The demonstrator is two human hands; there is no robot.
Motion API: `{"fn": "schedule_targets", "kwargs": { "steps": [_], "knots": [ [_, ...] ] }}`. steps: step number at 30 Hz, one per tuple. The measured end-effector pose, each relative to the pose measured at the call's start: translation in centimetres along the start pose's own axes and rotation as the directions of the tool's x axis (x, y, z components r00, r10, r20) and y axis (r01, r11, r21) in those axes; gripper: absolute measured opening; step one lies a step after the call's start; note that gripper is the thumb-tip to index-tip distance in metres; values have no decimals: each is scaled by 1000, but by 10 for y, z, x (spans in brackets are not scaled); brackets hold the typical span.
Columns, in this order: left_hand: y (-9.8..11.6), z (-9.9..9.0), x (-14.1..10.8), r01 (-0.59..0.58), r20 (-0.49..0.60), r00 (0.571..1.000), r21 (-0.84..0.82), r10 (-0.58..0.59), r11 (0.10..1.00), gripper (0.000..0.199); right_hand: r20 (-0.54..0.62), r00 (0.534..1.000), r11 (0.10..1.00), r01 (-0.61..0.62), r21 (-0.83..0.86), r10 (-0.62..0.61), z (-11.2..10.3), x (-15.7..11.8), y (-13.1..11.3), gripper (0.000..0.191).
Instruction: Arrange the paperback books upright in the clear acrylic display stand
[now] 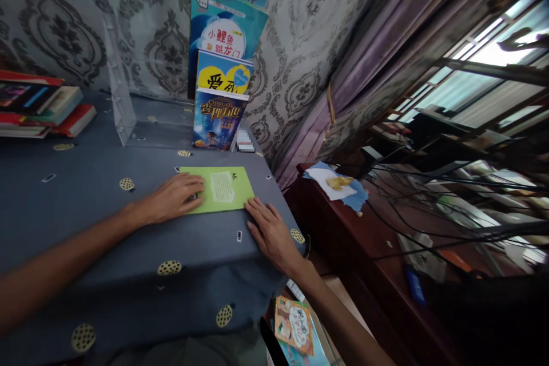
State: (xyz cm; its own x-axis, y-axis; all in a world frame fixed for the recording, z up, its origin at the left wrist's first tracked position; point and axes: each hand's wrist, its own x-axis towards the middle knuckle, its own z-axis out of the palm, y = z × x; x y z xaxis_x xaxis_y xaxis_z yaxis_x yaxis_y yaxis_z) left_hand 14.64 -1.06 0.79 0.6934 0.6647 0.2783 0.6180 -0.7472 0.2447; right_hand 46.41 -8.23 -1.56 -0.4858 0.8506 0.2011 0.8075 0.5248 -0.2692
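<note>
A light green book (235, 190) lies flat on the cloth-covered table, a pale text panel on its upper face. My left hand (182, 194) rests over the book's left edge, fingers extended and lying on the cover. At the lower right corner, my right hand (270, 231) touches the book with its fingertips, fingers stretched out and the thumb apart. Just behind stands a clear plastic book rack (124, 120), with a dark blue book (218, 120) at its front right and several other books in steps behind it, among them a teal one (231, 17).
Several stacked books (38, 106) sit at the far left. A purple curtain (317, 103) hangs beyond the table's right edge. On the right, a dark red desk (343, 229) carries cables and a blue cloth (358, 197). Below my right arm lies an orange book (294, 326).
</note>
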Motion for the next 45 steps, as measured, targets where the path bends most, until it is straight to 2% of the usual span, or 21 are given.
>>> {"fn": "schedule_targets", "kwargs": {
  "steps": [3,5,10,15,19,22,26,30,34,37,41,45],
  "knots": [
    [16,9,1,-60,43,997,31,59,998,46,31,999,999,36,0,-36,-3,11,-10,48],
    [22,16,0,-58,55,997,62,55,996,49,59,995,997,75,16,-76,-3,25,-17,47],
    [24,29,-2,-20,65,998,113,13,993,57,133,982,989,128,77,-137,3,77,-27,48],
    [19,36,-3,9,39,999,140,-15,990,65,172,976,987,113,113,-132,11,131,-12,46],
    [17,38,-2,11,22,1000,182,-15,983,60,142,981,981,110,162,-134,15,154,7,43],
    [22,39,2,-3,35,999,274,-7,962,54,142,974,952,134,275,-178,14,160,22,40],
    [34,42,4,-62,110,994,440,15,896,46,155,960,907,159,391,-235,11,160,35,40],
    [44,43,2,-108,126,991,525,49,844,53,125,962,891,171,420,-243,8,157,41,39],
    [45,39,3,-131,130,989,562,69,816,55,90,973,873,146,465,-211,0,152,51,42],
    [42,31,8,-174,152,983,558,106,812,55,88,985,851,80,518,-146,-8,149,56,53],
    [39,15,13,-229,174,972,527,159,819,49,141,990,808,-60,586,-28,-18,148,54,66],
    [37,-6,15,-227,160,973,502,169,834,39,206,972,691,-226,686,114,-24,148,52,76]
  ]
}}
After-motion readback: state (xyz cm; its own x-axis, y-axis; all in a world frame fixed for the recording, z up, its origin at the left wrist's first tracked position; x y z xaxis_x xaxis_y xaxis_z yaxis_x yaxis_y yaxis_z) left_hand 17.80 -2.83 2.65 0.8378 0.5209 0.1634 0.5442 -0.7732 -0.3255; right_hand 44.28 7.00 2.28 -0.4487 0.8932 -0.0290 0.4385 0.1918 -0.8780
